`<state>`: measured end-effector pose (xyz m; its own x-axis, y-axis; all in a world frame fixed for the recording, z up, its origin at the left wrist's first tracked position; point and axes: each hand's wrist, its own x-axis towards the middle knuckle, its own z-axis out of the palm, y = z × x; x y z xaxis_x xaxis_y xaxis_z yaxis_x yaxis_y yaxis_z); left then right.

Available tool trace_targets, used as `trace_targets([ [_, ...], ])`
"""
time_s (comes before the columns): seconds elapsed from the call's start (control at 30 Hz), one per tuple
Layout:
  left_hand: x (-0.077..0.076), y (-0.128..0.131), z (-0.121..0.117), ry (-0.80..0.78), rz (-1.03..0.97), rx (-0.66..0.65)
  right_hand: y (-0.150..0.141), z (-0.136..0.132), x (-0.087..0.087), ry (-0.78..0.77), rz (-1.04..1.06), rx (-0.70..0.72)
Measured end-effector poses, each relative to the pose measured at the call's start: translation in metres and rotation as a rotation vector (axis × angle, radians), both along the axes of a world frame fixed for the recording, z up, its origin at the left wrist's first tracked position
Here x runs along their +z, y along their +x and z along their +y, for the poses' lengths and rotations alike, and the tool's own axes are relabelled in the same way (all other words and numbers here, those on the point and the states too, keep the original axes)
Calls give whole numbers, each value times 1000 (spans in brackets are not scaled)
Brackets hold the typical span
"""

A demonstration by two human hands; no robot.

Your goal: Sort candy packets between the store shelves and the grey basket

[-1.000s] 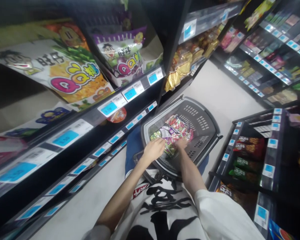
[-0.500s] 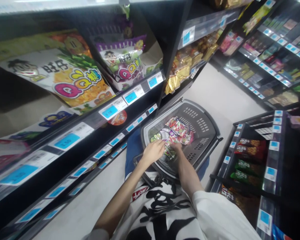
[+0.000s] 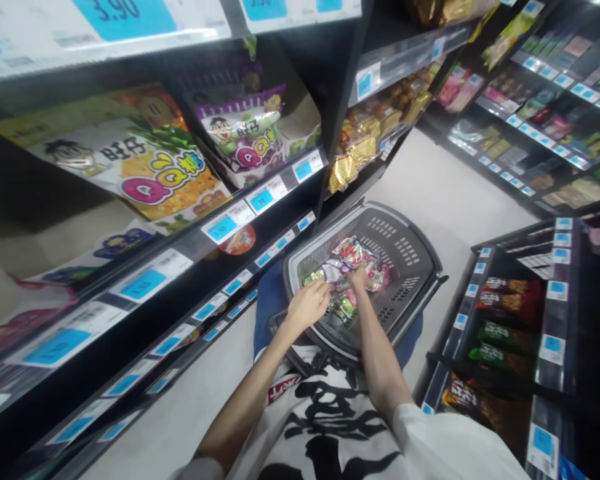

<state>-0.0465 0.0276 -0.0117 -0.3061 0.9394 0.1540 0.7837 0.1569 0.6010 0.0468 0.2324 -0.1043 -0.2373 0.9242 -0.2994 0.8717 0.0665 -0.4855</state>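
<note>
Right hand (image 3: pixel 359 278) has shifted forward, seemingly touching packets (image 3: pixel 351 253).

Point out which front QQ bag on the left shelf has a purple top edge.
The white-and-purple plastic bag on the right, nearer the dark grey plastic basket; the white, yellow and orange plastic bag has a yellow top edge.

Dark grey basket (image 3: pixel 414 270) with colourful shiny packets (image 3: pixel 353 253) inside

The left hand (image 3: pixel 309 303) has bent fingers, its back upward; the right hand (image 3: pixel 359 279) is slightly farther forward, fingertips indistinct. The left forearm (image 3: pixel 256 385) and right forearm (image 3: pixel 379 350) converge, hands near but apart.
</note>
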Motion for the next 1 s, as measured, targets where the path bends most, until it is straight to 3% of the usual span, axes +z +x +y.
trace_targets([
  [0.23, 1, -7, 3, 371, -360, 243, -5, 4, 48, -2, 502, -67],
  [0.37, 2, -9, 6, 480, -551, 344, -10, -17, 73, -332, 1089, -80],
  [0.43, 0, -9, 7, 460, -625, 356, -16, -30, 82, -483, 1249, -60],
  [0.57, -3, -11, 8, 406, -802, 422, -27, -52, 91, -599, 1272, 57],
  [0.67, -3, -13, 7, 481, -885, 469, -30, -59, 94, -620, 1199, 98],
  [0.87, -2, -16, 5, 578, -1019, 506, -29, -51, 99, -692, 1227, -67],
  [1.0, -4, -20, 7, 706, -1052, 658, -28, -43, 94, -664, 1195, -15],
])
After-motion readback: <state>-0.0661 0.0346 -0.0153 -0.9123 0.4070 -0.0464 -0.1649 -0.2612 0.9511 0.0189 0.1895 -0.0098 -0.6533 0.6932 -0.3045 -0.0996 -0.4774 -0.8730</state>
